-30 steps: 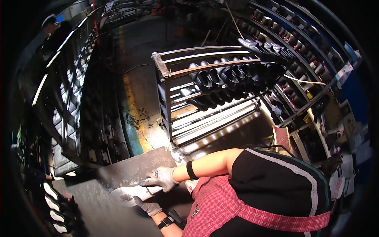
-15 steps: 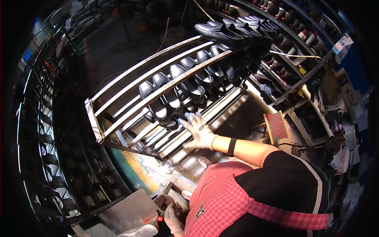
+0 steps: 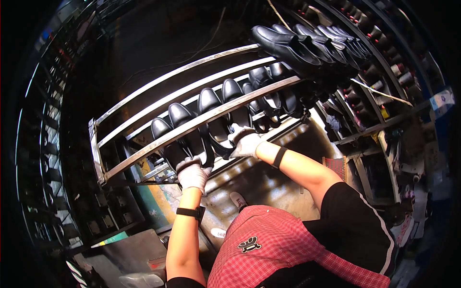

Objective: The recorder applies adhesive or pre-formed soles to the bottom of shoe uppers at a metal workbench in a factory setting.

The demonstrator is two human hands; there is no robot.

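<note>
Black leather slip-on shoes stand toe-up in a row, leaning through the bars of a metal rack (image 3: 201,117). My left hand (image 3: 193,175), in a white glove, is closed around the heel end of a black shoe (image 3: 180,115) near the rack's left part. Farther right, my gloved right hand (image 3: 246,144) has its fingers curled on the heel end of another black shoe (image 3: 232,90). Fingers and rail partly hide both grips. Several more black shoes (image 3: 288,48) lie on the rack's upper right level.
Shelving (image 3: 389,62) with dark, red-marked items runs along the right. A red woven stool seat (image 3: 334,168) stands below it. At lower left is a grey work surface (image 3: 125,254). Dark racks (image 3: 48,163) line the left side.
My left hand has gone from the lower work surface up to the shoes on the rack. My right hand, spread before, has closed at a shoe. Several shoes now sit farther left along the rack.
</note>
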